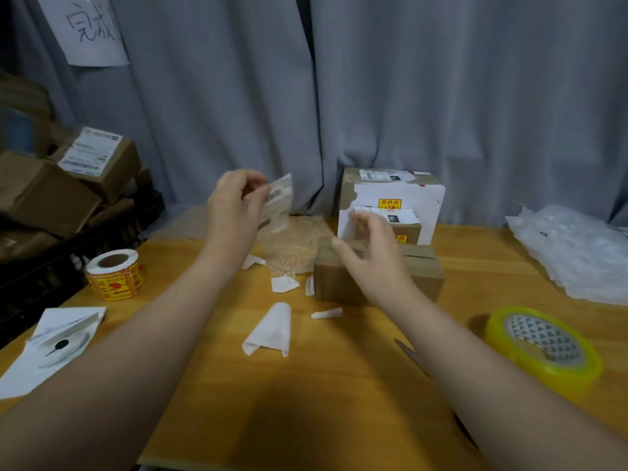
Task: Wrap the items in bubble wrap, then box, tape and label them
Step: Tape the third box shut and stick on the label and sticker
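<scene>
A small taped cardboard box (421, 277) lies on the wooden table (323, 385) in the middle. My left hand (234, 212) is raised above the table and pinches a printed shipping label (280, 202) by its left edge. Just above the box hovers my right hand (370, 253), fingers spread and relaxed, holding nothing. A sheet of bubble wrap (292, 248) lies flat behind and left of the box. Blur hides the label's text.
A roll of orange fragile stickers (114, 275) stands left. Yellow-edged tape roll (543, 348) sits right, scissors (411, 355) partly under my right forearm. Several white backing scraps (272, 329) litter the middle. Stacked labelled boxes (390, 202) stand behind; bubble wrap pile (577, 249) far right; label sheets (51, 345) left.
</scene>
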`<state>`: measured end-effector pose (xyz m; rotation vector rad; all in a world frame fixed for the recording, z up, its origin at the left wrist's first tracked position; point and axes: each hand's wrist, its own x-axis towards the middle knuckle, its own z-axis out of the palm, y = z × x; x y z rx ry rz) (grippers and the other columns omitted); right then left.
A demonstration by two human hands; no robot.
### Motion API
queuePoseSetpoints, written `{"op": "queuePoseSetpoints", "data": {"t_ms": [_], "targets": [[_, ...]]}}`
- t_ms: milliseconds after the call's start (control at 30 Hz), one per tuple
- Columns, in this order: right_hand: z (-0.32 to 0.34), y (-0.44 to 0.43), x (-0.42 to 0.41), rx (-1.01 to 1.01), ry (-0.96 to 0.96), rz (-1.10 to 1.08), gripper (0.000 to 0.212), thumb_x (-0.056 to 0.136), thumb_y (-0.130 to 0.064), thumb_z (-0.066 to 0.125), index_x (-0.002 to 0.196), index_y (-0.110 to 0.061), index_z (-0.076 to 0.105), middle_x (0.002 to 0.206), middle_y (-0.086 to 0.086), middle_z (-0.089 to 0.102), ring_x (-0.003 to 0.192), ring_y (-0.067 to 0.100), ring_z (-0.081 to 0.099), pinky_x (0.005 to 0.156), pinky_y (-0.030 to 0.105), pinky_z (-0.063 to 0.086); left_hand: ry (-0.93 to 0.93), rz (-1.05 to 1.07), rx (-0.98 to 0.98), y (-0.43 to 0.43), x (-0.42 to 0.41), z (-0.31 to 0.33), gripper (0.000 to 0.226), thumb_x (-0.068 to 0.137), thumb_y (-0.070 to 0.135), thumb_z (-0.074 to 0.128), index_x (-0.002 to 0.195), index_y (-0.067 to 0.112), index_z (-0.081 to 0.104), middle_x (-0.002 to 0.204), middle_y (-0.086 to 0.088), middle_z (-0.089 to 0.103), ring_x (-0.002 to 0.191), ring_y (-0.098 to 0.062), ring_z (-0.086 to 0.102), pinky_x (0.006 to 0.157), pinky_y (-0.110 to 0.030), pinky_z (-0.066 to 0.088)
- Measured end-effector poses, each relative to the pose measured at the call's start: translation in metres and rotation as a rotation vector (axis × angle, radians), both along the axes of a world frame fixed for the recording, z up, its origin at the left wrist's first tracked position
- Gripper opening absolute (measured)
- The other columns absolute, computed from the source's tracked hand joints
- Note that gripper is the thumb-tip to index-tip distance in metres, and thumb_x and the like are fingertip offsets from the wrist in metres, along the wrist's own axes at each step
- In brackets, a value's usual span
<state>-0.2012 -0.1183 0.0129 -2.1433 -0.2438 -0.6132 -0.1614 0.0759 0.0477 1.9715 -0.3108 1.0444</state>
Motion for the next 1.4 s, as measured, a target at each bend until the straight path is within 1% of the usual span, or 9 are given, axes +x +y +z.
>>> {"op": "queuePoseSetpoints", "data": {"t_ms": [100,167,267,367,500,767,1167,1267,1400], "targets": [[0.031,0.004,0.005,0.216,0.06,0.116,0.064,0.089,-0.035,0.065,0.143,-0.019,0.036,0.136,-0.004,0.048,0.124,0.007,0.045,0.1,0.022,0.039,0.02,-0.219,-0.179,-0.035,-0.01,0.008,0.012,0.086,0.009,0.066,0.092,0.018,0.061,0.087,0.008,0.06,0.079,0.002,0.057,0.076,-0.016,0.048],[0.044,0.002,0.007,0.346,0.09,0.171,0.044,0.09,-0.033,0.064,0.129,-0.015,0.052,0.114,-0.003,0.065,0.098,0.003,0.062,0.077,0.016,0.047,0.074,-0.363,-0.278,-0.056,-0.02,0.009,0.015,0.083,0.005,0.068,0.093,0.014,0.061,0.083,0.008,0.061,0.072,0.006,0.057,0.071,-0.013,0.048],[0.044,-0.013,0.007,0.312,-0.028,0.049,0.019,0.093,-0.027,0.061,0.087,-0.009,0.065,0.076,0.001,0.069,0.064,0.004,0.064,0.054,0.021,0.048,0.203,-0.538,-0.386,-0.076,-0.03,0.005,0.018,0.083,0.003,0.068,0.098,0.011,0.061,0.08,0.001,0.06,0.071,-0.002,0.06,0.071,-0.016,0.051],[0.032,-0.031,0.007,0.282,-0.082,-0.021,0.031,0.093,-0.027,0.06,0.076,-0.001,0.054,0.073,0.015,0.065,0.068,0.03,0.063,0.058,0.038,0.048,0.44,-0.665,-0.488,-0.08,-0.03,-0.003,0.011,0.085,0.006,0.065,0.096,0.008,0.064,0.076,-0.004,0.068,0.07,-0.009,0.065,0.068,-0.02,0.055],[0.024,-0.051,0.003,0.094,-0.099,-0.051,0.03,0.093,-0.025,0.06,0.071,-0.008,0.049,0.062,-0.001,0.057,0.054,0.006,0.052,0.05,0.026,0.037,0.654,-0.731,-0.423,-0.078,-0.028,-0.017,0.009,0.089,0.009,0.06,0.088,0.003,0.067,0.072,-0.004,0.068,0.066,-0.011,0.064,0.064,-0.02,0.056],[0.018,-0.071,0.002,0.018,-0.062,-0.028,0.024,0.094,-0.027,0.059,0.09,-0.004,0.065,0.08,0.004,0.069,0.077,0.025,0.065,0.063,0.04,0.049,0.726,-0.708,-0.335,-0.082,-0.03,-0.02,0.013,0.09,0.008,0.058,0.084,0.006,0.069,0.074,-0.008,0.07,0.068,-0.014,0.066,0.066,-0.021,0.057],[0.016,-0.071,0.001,0.032,0.007,0.011,0.011,0.092,-0.026,0.062,0.097,-0.017,0.063,0.084,-0.01,0.064,0.078,0.011,0.064,0.065,0.03,0.048,0.736,-0.722,-0.242,-0.084,-0.03,-0.02,0.012,0.087,0.006,0.061,0.078,0.01,0.067,0.07,-0.003,0.069,0.067,-0.013,0.064,0.062,-0.02,0.054],[0.008,-0.069,0.003,-0.113,-0.202,-0.228,0.039,0.083,-0.031,0.071,0.118,-0.02,0.055,0.11,-0.003,0.053,0.105,0.014,0.05,0.093,0.033,0.04,0.686,-0.734,-0.359,-0.089,-0.033,-0.021,0.015,0.089,0.004,0.058,0.077,0.009,0.066,0.067,-0.002,0.066,0.063,-0.01,0.062,0.06,-0.018,0.052],[0.008,-0.055,-0.007,-0.042,-0.374,0.011,0.012,0.086,-0.021,0.068,0.096,-0.014,0.07,0.091,-0.005,0.061,0.086,0.005,0.055,0.08,0.013,0.043,0.593,-0.743,-0.495,-0.102,-0.037,-0.023,0.014,0.089,0.004,0.057,0.079,0.01,0.064,0.066,-0.002,0.063,0.065,-0.011,0.059,0.064,-0.02,0.051]]}}
